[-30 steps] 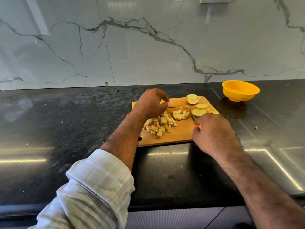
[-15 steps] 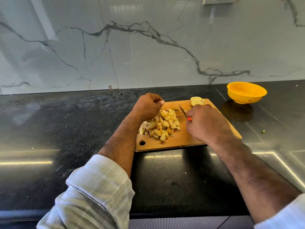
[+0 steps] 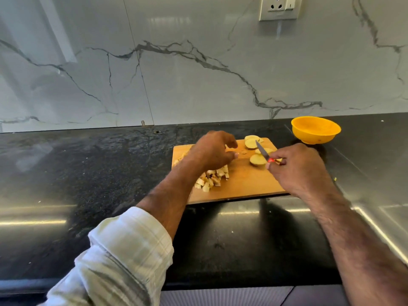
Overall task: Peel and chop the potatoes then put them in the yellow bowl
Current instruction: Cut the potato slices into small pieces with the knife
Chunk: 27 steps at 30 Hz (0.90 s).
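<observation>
A wooden cutting board (image 3: 242, 186) lies on the black counter. A heap of diced potato (image 3: 213, 178) sits at its left, partly hidden by my left arm. Several round potato slices (image 3: 257, 160) lie at the far right of the board. My right hand (image 3: 298, 171) grips a small knife (image 3: 261, 150) with a red handle, blade pointing up-left over the slices. My left hand (image 3: 212, 151) hovers above the board's far left with fingers loosely curled, holding nothing that I can see. The yellow bowl (image 3: 315, 130) stands beyond the board's right corner and looks empty.
The black stone counter (image 3: 88, 184) stretches left and toward me. A marble wall (image 3: 198, 74) rises behind it, with a socket (image 3: 279, 7) at the top right. A small potato scrap (image 3: 335, 179) lies right of the board.
My right hand has drawn back to the right with the knife, uncovering the slices. My left hand has lifted off the diced heap and shifted toward the slices.
</observation>
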Each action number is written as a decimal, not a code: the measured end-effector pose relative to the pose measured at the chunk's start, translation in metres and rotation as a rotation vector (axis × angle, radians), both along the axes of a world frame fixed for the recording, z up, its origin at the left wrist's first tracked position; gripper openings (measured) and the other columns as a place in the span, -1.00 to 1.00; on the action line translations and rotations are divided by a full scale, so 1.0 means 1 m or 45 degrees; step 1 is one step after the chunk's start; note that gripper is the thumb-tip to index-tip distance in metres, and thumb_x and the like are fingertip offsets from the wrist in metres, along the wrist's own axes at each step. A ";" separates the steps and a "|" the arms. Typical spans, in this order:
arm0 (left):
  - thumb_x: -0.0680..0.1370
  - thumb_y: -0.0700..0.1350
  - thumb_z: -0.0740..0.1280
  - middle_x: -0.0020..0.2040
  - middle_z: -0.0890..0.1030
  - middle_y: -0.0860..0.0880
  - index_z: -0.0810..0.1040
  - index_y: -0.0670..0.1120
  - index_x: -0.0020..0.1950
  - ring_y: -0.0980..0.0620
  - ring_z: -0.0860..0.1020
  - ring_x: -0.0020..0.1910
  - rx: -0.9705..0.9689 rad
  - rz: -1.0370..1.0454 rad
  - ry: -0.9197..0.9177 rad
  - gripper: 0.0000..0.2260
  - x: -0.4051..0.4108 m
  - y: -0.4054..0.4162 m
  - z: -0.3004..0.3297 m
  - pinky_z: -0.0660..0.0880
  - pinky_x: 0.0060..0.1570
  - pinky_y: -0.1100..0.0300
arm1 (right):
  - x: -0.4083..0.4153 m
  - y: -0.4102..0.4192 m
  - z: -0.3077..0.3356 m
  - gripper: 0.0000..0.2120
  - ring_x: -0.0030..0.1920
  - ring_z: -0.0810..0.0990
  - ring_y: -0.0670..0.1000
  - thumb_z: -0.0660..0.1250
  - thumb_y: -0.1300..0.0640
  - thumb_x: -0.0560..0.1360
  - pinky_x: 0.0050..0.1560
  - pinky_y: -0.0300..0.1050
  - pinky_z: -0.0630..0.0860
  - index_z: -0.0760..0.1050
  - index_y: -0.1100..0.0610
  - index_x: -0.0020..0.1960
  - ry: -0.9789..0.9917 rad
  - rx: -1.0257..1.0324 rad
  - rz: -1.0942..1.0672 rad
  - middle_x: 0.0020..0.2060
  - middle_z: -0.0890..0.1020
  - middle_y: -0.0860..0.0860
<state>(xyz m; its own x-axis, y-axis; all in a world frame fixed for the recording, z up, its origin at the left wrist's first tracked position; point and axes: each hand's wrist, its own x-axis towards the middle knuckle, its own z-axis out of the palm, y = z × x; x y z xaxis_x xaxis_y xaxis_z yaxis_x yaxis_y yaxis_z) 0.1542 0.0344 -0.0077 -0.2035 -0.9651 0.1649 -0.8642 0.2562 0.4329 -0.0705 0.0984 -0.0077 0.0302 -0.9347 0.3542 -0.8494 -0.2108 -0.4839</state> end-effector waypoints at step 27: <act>0.58 -0.22 0.50 0.25 0.67 0.01 0.65 -0.03 0.31 0.08 0.62 0.21 0.287 -0.087 -0.130 -0.70 -0.010 0.006 0.014 0.56 0.33 0.08 | 0.010 0.027 -0.012 -0.70 -0.07 0.61 -0.01 0.49 -0.03 0.50 -0.10 -0.14 0.62 0.67 -0.05 0.22 0.051 0.322 0.067 0.00 0.68 -0.04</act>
